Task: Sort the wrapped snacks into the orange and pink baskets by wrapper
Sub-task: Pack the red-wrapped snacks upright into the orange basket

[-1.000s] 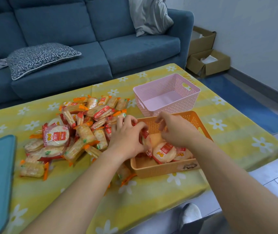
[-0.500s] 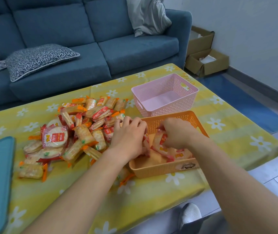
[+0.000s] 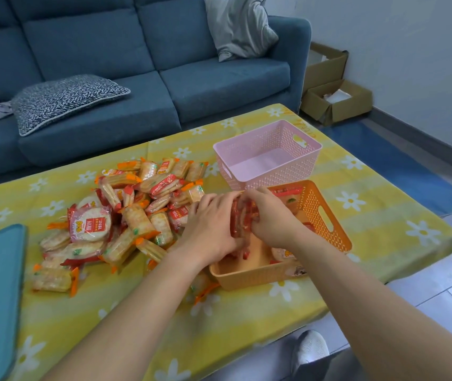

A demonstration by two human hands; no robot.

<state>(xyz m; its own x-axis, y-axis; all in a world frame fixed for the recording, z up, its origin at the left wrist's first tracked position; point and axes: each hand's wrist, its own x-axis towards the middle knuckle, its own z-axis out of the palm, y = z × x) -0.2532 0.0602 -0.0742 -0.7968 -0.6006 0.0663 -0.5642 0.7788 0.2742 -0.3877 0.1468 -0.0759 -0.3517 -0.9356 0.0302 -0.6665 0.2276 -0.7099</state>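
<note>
A yellow flowered tablecloth (image 3: 246, 325) is seen before a blue sofa (image 3: 219, 86). There, red-wrapped snacks (image 3: 242, 224) are gripped between the curled left hand (image 3: 211, 224) and right hand (image 3: 271, 218), over the orange basket (image 3: 329, 232), seemingly for stacking inside. Just beyond lies the pink basket (image 3: 312, 160); the unsorted pile (image 3: 136, 218), leftward

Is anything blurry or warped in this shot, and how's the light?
Head view: wide lens bows the sofa and table edge; light soft, even, no hard shadows; red-wrapped snacks between left hand and right hand look smeared; the snack pile is sharp.
</note>
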